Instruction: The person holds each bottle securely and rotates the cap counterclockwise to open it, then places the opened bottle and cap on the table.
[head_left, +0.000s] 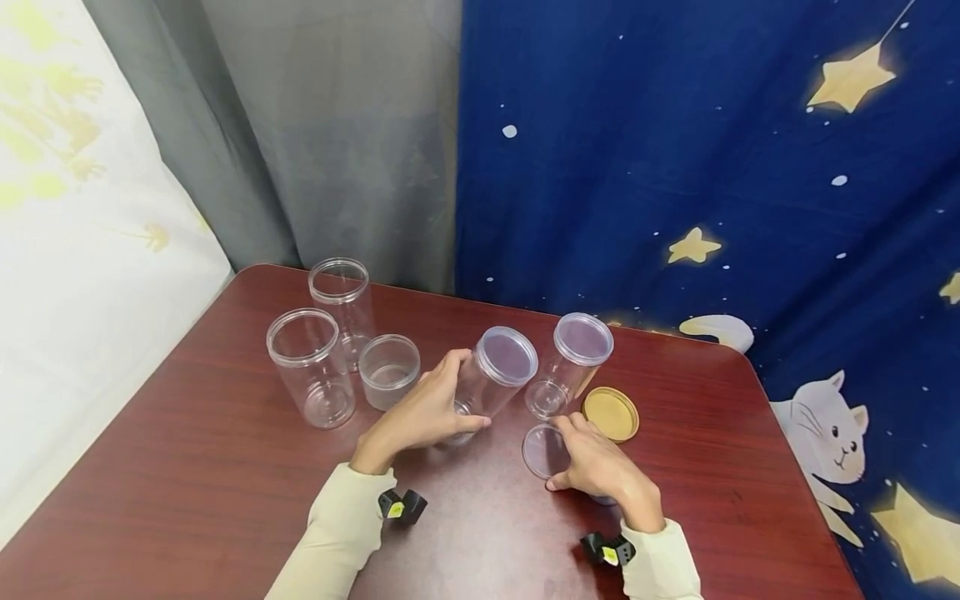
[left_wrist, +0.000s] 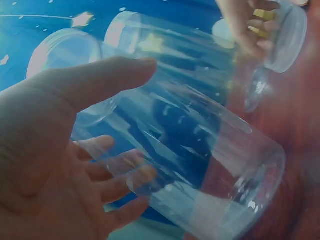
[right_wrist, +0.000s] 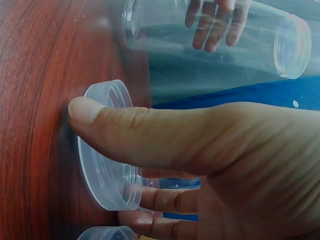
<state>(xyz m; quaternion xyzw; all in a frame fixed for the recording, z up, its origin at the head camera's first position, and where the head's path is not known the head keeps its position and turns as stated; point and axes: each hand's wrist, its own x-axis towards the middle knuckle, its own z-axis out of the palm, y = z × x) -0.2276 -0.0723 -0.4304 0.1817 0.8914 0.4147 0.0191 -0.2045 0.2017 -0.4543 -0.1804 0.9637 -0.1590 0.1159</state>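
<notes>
My left hand (head_left: 426, 410) holds a clear plastic jar (head_left: 483, 393) capped with a translucent lid (head_left: 508, 356). The jar leans to the right; in the left wrist view, the thumb lies along one side and the fingers wrap the other. My right hand (head_left: 597, 464) pinches a loose clear lid (right_wrist: 102, 150) at the tabletop, thumb on one edge and fingers at the opposite one. Part of another clear lid (right_wrist: 107, 233) shows beside it in the right wrist view, mostly hidden under the hand in the head view. A gold lid (head_left: 611, 414) lies just beyond the right fingers.
A second lidded jar (head_left: 573, 358) stands behind the right hand. On the left are two tall lidless jars (head_left: 311, 375) and a short clear jar (head_left: 389, 375). The red-brown table (head_left: 225, 467) backs onto grey and blue curtains (head_left: 570, 167).
</notes>
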